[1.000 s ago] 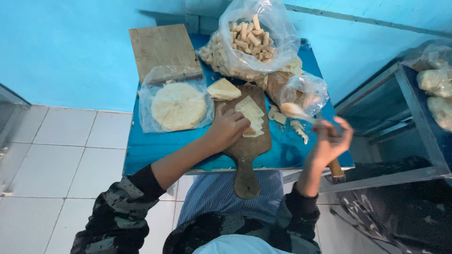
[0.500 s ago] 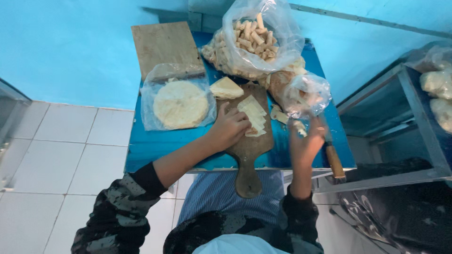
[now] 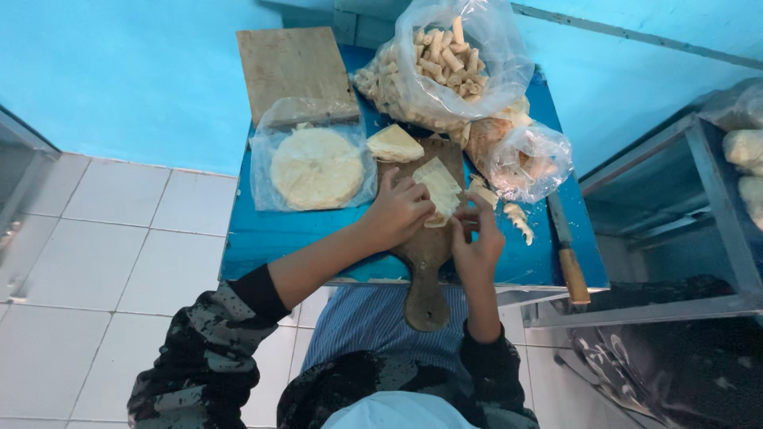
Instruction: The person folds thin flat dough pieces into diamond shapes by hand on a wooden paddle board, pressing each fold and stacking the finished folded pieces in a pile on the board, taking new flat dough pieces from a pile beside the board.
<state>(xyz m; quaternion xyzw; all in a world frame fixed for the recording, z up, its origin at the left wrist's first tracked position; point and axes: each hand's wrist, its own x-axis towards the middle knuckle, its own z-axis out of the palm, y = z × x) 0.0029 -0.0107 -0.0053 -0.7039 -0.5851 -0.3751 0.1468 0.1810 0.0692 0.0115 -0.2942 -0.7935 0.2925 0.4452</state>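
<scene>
A pale pastry sheet [image 3: 439, 189] lies on the wooden board [image 3: 425, 254] on the blue table [image 3: 262, 238]. The left hand [image 3: 397, 210] and right hand [image 3: 477, 242] pinch its near edge with bent fingers. A knife [image 3: 568, 254] lies near the right hand.

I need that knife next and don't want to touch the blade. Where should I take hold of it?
Grip the knife by its brown wooden handle, the end nearest you at the table edge. Come from the right: the blade points away toward the bags, and the right hand is nearest.
</scene>
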